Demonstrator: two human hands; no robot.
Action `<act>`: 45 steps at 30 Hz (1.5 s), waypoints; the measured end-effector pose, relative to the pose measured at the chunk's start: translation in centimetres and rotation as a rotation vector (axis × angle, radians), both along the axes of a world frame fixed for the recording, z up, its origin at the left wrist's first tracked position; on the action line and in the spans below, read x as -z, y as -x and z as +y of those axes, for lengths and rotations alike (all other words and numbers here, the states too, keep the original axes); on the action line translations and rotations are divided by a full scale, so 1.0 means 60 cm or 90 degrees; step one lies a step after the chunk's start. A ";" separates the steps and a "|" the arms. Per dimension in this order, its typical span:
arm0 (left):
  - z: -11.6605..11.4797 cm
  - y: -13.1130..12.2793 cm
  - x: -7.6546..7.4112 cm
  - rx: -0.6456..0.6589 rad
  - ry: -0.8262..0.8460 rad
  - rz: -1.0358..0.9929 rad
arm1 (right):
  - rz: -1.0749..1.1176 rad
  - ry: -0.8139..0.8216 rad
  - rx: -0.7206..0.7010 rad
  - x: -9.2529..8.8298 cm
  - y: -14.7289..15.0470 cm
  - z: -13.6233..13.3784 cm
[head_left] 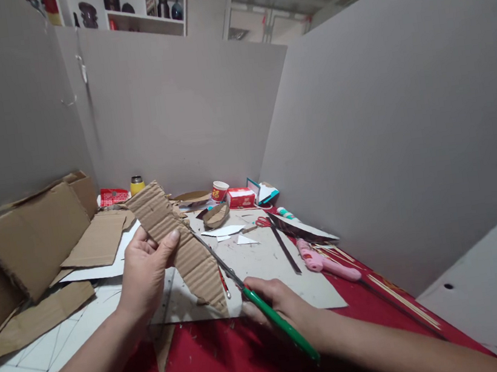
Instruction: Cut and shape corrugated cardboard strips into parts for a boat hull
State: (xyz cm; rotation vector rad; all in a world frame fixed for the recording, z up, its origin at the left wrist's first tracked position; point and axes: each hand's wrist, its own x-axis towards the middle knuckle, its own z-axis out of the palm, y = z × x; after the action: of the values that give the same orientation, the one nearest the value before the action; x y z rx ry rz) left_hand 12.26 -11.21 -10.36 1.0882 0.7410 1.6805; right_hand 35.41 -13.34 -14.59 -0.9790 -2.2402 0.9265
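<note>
My left hand [144, 276] grips a strip of corrugated cardboard [194, 257] with the thumb on its ridged face, holding it tilted above the table. In my right hand [277, 304] is a pair of scissors [269, 311] with green handles. Their blades point up and left and lie along the right edge of the cardboard; whether they are cutting it cannot be made out. A thin pointed cardboard scrap [164, 351] lies below on the red cloth [216, 361].
Large cardboard pieces [35, 238] lean at the left. A pale board [285, 291] carries paper scraps and red-handled scissors [262, 222]. To the right lie a pink glue gun [325, 263] and thin sticks [403, 301]. A paper cup [219, 191] and red box [241, 198] stand at the back.
</note>
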 end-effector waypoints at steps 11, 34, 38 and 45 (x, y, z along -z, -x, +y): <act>-0.008 -0.017 0.015 0.040 0.028 0.006 | 0.047 0.006 -0.019 0.015 0.010 -0.001; -0.024 -0.033 0.016 0.083 0.084 0.002 | 0.112 0.016 -0.018 0.009 0.020 -0.003; -0.008 -0.015 0.014 0.038 0.055 -0.043 | 0.079 0.008 -0.009 0.017 0.018 -0.001; -0.007 -0.012 0.017 0.061 0.070 -0.030 | 0.031 -0.035 -0.010 0.010 0.018 0.004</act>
State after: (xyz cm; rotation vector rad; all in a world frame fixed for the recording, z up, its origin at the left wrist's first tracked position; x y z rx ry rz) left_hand 12.98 -11.60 -11.40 0.9881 0.7314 1.5611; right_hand 34.34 -13.10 -15.17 -0.9062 -2.2238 0.8813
